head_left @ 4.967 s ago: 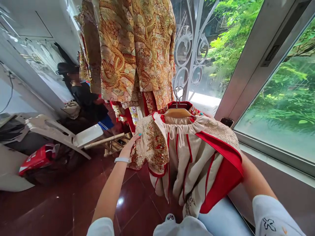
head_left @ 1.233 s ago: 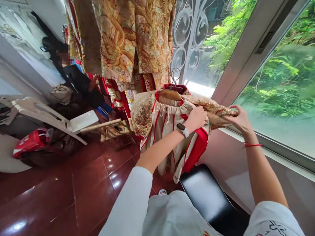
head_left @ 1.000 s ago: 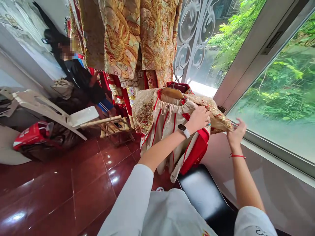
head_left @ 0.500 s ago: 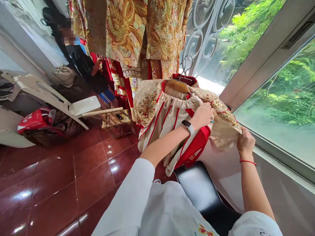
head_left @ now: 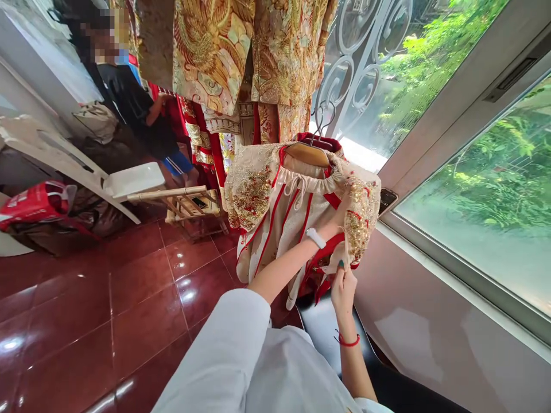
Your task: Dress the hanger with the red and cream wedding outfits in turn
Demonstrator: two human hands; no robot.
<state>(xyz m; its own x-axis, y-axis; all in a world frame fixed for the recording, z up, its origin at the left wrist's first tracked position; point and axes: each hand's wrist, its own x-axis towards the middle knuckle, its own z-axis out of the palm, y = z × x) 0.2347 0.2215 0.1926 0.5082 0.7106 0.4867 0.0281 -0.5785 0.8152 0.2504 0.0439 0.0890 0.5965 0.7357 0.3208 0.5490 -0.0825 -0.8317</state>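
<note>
L hand (head_left: 336, 219) mostly hidden under the embroidered robe (head_left: 267, 195) flap; grip can't be told. R hand (head_left: 343, 288) pinches flap's lower edge, fingers closed. Robe hangs on wooden hanger (head_left: 307, 154), above black stool (head_left: 322, 327).

Left of the right hand (head_left: 343, 288), bare red floor (head_left: 129, 298) is leaving free passage. The wall (head_left: 430, 332) is crowding its right, the black stool (head_left: 321, 330) is blocking below, and the hanging garment (head_left: 275, 195) is blocking above.
</note>
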